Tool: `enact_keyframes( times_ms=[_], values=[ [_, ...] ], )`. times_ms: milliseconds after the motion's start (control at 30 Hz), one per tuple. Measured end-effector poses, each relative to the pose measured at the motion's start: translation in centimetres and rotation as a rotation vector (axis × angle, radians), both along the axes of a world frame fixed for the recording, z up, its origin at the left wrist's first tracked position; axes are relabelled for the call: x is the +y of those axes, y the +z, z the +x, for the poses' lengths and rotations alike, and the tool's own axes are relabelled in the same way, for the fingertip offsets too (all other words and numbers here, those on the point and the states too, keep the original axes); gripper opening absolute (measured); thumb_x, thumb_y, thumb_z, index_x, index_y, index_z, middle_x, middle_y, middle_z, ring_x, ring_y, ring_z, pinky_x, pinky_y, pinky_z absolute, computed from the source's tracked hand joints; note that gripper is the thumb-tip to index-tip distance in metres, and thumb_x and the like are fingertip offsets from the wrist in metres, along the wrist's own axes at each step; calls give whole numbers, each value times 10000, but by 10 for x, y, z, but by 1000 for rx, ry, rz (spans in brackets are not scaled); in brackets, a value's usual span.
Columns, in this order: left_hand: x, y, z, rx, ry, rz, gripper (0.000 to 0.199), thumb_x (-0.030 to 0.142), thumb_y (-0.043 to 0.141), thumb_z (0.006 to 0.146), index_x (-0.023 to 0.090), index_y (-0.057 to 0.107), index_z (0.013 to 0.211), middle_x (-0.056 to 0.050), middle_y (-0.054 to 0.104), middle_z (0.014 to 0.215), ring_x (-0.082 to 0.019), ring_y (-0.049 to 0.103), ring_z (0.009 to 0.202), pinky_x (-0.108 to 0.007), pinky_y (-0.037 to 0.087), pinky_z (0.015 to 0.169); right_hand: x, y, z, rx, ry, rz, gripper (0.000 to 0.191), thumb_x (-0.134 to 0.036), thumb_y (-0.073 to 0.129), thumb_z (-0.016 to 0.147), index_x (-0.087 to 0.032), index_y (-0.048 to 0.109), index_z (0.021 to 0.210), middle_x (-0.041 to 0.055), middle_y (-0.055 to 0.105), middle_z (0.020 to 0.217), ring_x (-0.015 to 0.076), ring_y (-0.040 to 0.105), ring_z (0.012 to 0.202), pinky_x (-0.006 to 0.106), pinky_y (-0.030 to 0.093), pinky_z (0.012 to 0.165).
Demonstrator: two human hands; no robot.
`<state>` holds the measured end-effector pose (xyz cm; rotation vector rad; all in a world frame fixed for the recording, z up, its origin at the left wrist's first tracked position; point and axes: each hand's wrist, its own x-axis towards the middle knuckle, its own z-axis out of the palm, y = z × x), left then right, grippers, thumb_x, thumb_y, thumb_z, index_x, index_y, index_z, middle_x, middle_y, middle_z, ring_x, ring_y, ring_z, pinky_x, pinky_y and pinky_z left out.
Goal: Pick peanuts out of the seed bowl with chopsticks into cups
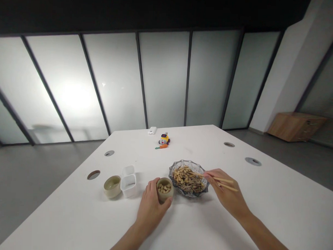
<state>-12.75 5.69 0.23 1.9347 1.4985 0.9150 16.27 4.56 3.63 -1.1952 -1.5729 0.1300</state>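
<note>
The left hand [150, 208] grips the cup [164, 198], seemingly steadying it; the right hand [227, 194] pinches chopsticks [224, 179], apparently for picking.

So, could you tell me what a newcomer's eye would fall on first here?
Probably the glass bowl of tan and brown pieces, where the right hand holds chopsticks. Next, perhaps, the yellow toy beyond it on the white table, just behind an orange carrot.
</note>
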Motion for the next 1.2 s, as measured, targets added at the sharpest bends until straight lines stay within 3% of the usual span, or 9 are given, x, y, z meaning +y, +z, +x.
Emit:
enact_keyframes(
  times_ms=[167, 467, 667, 833, 1067, 1200],
  values=[
    [1, -1, -1, 1, -2, 6, 688, 422, 643, 803, 187, 475, 1428, -147, 581, 1429, -329, 531, 1363, -466, 402, 1194, 1, -5, -2, -6, 43, 7, 341, -516, 620, 1046, -257, 821, 954, 66, 779, 941, 213, 762, 834, 306, 605, 737],
    [1, -1, 0, -13, -2, 21, 676, 432, 649, 800, 194, 493, 1413, -142, 598, 1409, -324, 550, 1345, -448, 414, 1178, 9, -9, 6, -15, -126, 98, 375, -545, 596, 1048, -239, 809, 1003, 74, 803, 966, 237, 775, 880, 350, 626, 778],
    [2, 0, 0, 2, 2, 20, 672, 432, 643, 800, 199, 490, 1412, -144, 596, 1409, -326, 550, 1345, -451, 414, 1180, 5, -3, 4, 0, -183, 170, 351, -496, 566, 1071, -235, 766, 948, 54, 786, 896, 213, 765, 800, 314, 603, 710],
    [2, 0, 0, -21, 5, 27, 662, 426, 659, 785, 201, 513, 1391, -137, 611, 1386, -328, 571, 1323, -462, 430, 1169, 2, -3, 2, -54, -139, 202, 311, -446, 580, 1072, -242, 766, 929, 44, 768, 872, 204, 738, 799, 311, 589, 742],
    [1, -1, 0, -5, 2, 25, 661, 423, 653, 795, 201, 505, 1401, -143, 600, 1410, -327, 555, 1343, -454, 417, 1185, 1, -8, -7, -7, 81, -22, 351, -497, 606, 1051, -236, 796, 916, 57, 764, 893, 200, 731, 793, 292, 598, 724],
    [1, -1, 0, -6, 5, 29, 655, 413, 657, 801, 202, 502, 1402, -143, 608, 1398, -331, 562, 1331, -467, 430, 1175, -1, -10, -12, 25, 168, -47, 347, -499, 621, 1043, -232, 819, 944, 78, 770, 948, 215, 743, 846, 295, 611, 748]
  ],
)
